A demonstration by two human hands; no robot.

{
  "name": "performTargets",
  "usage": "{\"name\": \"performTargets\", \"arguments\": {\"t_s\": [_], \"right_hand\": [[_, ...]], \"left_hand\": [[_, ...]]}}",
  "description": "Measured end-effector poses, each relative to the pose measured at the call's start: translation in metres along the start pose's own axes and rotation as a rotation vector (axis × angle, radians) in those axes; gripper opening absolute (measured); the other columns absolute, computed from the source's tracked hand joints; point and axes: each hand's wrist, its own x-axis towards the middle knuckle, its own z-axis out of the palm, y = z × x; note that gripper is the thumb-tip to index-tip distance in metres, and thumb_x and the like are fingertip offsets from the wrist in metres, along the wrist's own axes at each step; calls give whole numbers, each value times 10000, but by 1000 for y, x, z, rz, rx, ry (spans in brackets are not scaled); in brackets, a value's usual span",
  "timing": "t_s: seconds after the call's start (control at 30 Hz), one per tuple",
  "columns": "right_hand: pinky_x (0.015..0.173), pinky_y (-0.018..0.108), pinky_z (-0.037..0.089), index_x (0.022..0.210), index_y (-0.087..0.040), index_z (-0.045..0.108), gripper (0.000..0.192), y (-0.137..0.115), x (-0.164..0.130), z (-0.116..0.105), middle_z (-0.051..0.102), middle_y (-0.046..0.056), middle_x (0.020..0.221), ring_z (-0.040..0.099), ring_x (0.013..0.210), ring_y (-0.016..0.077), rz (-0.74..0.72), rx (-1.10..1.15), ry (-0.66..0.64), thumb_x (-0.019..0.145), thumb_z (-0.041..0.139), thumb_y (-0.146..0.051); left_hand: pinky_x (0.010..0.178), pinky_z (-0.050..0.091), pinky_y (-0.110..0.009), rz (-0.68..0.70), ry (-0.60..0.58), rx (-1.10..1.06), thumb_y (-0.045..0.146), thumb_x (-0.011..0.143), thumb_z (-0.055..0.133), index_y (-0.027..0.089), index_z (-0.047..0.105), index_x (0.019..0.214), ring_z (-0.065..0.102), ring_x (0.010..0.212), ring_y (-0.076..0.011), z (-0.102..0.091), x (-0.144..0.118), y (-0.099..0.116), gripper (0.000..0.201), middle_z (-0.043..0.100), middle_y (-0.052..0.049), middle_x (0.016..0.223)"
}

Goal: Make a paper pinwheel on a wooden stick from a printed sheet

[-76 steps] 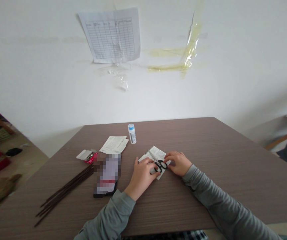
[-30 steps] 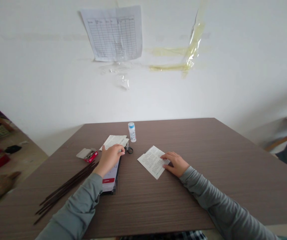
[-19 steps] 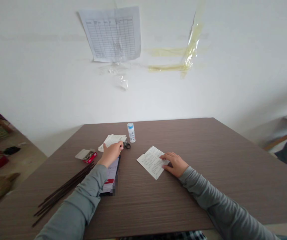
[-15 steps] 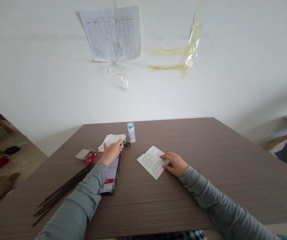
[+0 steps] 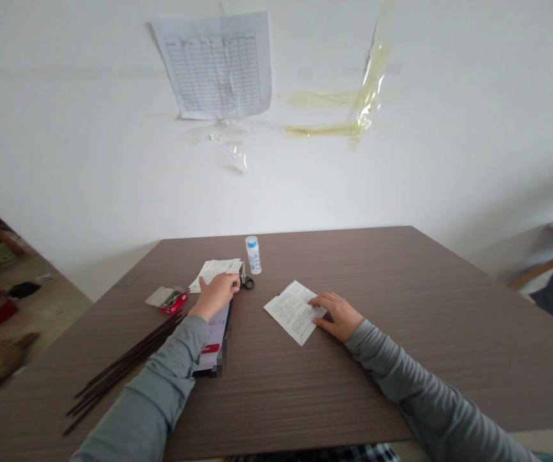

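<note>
My left hand (image 5: 216,295) lies on the brown table (image 5: 401,308), fingers curled over the blade end of small black-handled scissors (image 5: 246,281). The handles stick out to the right of my fingertips, beside a stack of folded white papers (image 5: 213,269). My right hand (image 5: 337,314) rests flat on the right corner of a printed paper sheet (image 5: 292,309) and presses it to the table. A small white glue bottle (image 5: 253,254) with a blue cap stands upright just behind the scissors.
A phone (image 5: 213,340) lies under my left forearm. A red and white box of staples (image 5: 167,299) sits open to the left. Several dark thin sticks (image 5: 122,366) lie diagonally near the table's left edge. A printed chart (image 5: 219,64) hangs on the wall.
My left hand has carried the scissors off the printed sheet to the left, beside the paper stack and glue bottle. My right hand has stayed on the sheet.
</note>
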Motion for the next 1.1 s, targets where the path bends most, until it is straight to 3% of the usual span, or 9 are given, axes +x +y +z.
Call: {"name": "performTargets", "arguments": {"t_s": [0.27,0.4,0.53,0.63,0.77,0.87,0.97,1.1], "right_hand": [[1241,629,696,1457,-261,948,426,-1,0,-1,922,165,1444,859,1363,419,0,-2,12,1032,936,-260],[1243,635,690,1413,-270,968,382,-2,1,-2,916,163,1469,849,1387,424,-7,-1,-9,1031,951,-278],[1239,627,692,1312,-282,999,268,-2,2,-3,918,152,1444,846,1378,412,-29,-12,-37,1054,927,-284],[1230,631,704,1274,-296,1010,240,-2,2,-2,929,140,1421,857,1351,406,-45,-16,-33,1051,923,-295],[1258,631,705,1274,-301,1021,253,-7,-1,-2,943,152,1435,874,1361,421,-67,-9,-20,1055,896,-278],[1264,608,716,1226,-347,1030,226,-15,-3,-4,951,150,1412,891,1347,425,-66,5,-6,1061,889,-287],[1246,606,734,1169,-382,1023,168,-21,-4,-7,957,136,1379,909,1334,433,-62,25,5,1055,912,-329],[1270,622,728,1180,-379,1016,199,-24,-5,-6,962,144,1410,913,1374,445,-52,12,17,1033,913,-294]], "left_hand": [[1488,252,-1038,42,-3,11,124,1031,688,260,776,884,717,1744,-485,2,1,-2,219,999,-108,1425],[1502,250,-1031,63,-1,24,118,1048,693,263,808,913,738,1720,-472,-2,-1,0,230,991,-113,1475],[1518,316,-981,85,15,42,105,1088,696,271,869,1055,800,1618,-422,-5,-8,9,242,982,-119,1495],[1557,314,-923,138,25,53,150,1172,672,289,914,1213,770,1685,-409,0,-20,23,283,925,-125,1662],[1584,430,-725,301,13,30,233,1231,706,305,919,1522,741,1762,-386,26,-45,47,367,841,-146,1818],[1584,456,-702,406,-6,6,282,1256,696,283,828,1748,662,1851,-399,56,-60,62,509,737,-183,1934],[1577,478,-707,414,-23,-1,324,1302,606,246,660,1935,561,1929,-401,84,-68,71,640,622,-214,2023],[1587,453,-743,366,-41,25,364,1335,557,213,610,1976,501,1961,-426,103,-72,79,661,567,-240,2052]]}}
